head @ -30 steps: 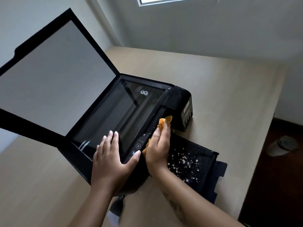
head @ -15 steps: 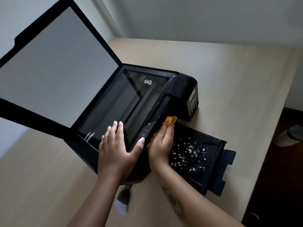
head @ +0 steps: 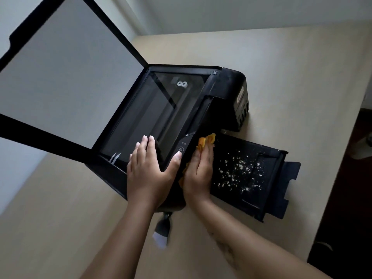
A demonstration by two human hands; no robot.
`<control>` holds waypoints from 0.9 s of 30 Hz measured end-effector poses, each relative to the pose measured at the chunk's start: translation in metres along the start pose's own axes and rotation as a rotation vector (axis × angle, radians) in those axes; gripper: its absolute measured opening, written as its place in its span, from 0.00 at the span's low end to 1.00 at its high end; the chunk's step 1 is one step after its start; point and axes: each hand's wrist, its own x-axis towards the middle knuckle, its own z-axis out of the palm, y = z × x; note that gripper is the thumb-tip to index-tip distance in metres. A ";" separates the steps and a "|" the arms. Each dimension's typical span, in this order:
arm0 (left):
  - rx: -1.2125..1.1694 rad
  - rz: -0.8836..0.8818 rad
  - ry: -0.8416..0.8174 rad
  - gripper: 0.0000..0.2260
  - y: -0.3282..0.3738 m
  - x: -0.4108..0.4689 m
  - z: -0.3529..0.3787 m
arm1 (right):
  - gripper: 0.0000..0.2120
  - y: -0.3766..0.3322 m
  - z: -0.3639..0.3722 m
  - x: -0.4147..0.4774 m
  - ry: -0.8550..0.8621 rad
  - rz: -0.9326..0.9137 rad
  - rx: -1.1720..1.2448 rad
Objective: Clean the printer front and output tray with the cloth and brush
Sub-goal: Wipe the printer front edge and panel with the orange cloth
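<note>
Released grip on both sides: the left hand (head: 149, 174) lies flat with straight fingers on the near edge of the scanner glass (head: 153, 109), thumb spread toward the power button (head: 180, 149), and the right hand (head: 199, 172), fingers also straight, presses the orange cloth (head: 205, 140) against the printer (head: 227, 83) front, cloth bunching out past the fingertips. Nearest, between the two forearms, the brush (head: 162, 231) lies on the counter (head: 281, 67), pale bristles toward the person and handle end at the printer's near corner. Bare counter spreads on the near left and near right of it. Just right of the right hand, the output tray (head: 267, 198) juts out from the printer front, flat and pulled out, its floor scattered with white crumbs (head: 237, 168); its outer flap ends near the counter's right edge, with dark floor (head: 352, 178) beyond. The tray's raised side rims bound the crumbs on the near and far sides. Left of the hands, the scanner lid (head: 60, 77) stands raised and tilted back, closing off that whole side. Past the cloth, the ink tank block (head: 241, 101) sticks out at the printer's far right end, just beside the tray's far corner. Beyond the printer, open counter runs to the wall (head: 241, 13).
</note>
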 end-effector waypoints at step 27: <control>-0.017 0.026 0.030 0.35 -0.004 0.003 0.003 | 0.26 -0.012 0.009 0.047 0.022 -0.126 0.003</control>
